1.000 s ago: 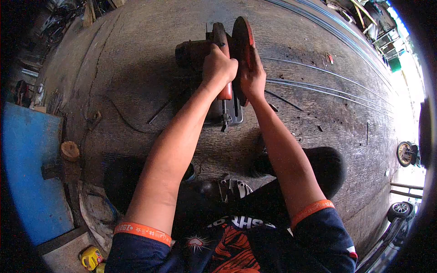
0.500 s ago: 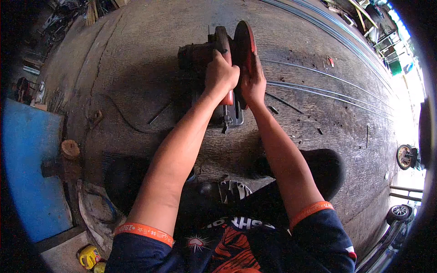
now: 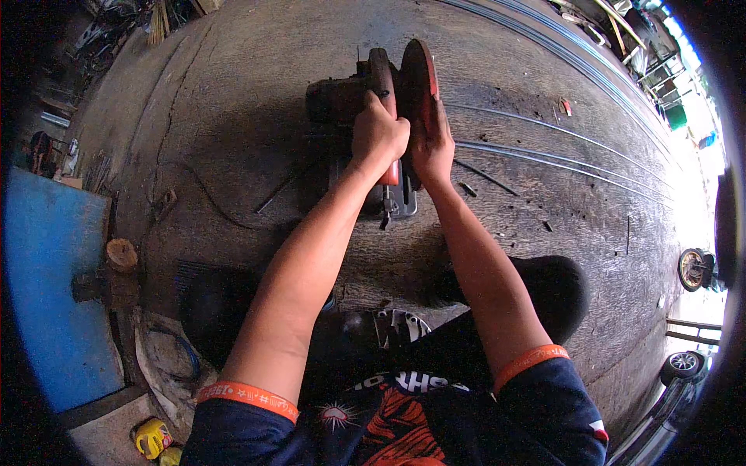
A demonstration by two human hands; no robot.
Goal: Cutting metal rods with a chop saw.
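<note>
A cut-off saw (image 3: 334, 101) with a dark motor and red parts stands on the floor in front of me. My left hand (image 3: 379, 136) is closed around its red handle (image 3: 381, 74), thumb pointing up along it. On the saw's right side a round red-edged blade guard (image 3: 420, 74) stands upright. My right hand (image 3: 433, 151) holds the near edge of this guard, its fingers stretched along the outer face and the thumb on the inner side. The metal base (image 3: 408, 206) shows below my hands. Whether a cutting disc sits inside the guard cannot be made out.
Long metal rods (image 3: 559, 167) run off to the right, with more rods (image 3: 544, 46) farther back. A dark cable (image 3: 206, 198) curves across the floor at left. Beside a blue panel (image 3: 54, 287) stands a wood stump (image 3: 121, 255). A yellow container (image 3: 152, 438) lies lower left.
The saw's handle and guard have dropped very slightly toward me, both hands moving with them. Their holds look the same.
</note>
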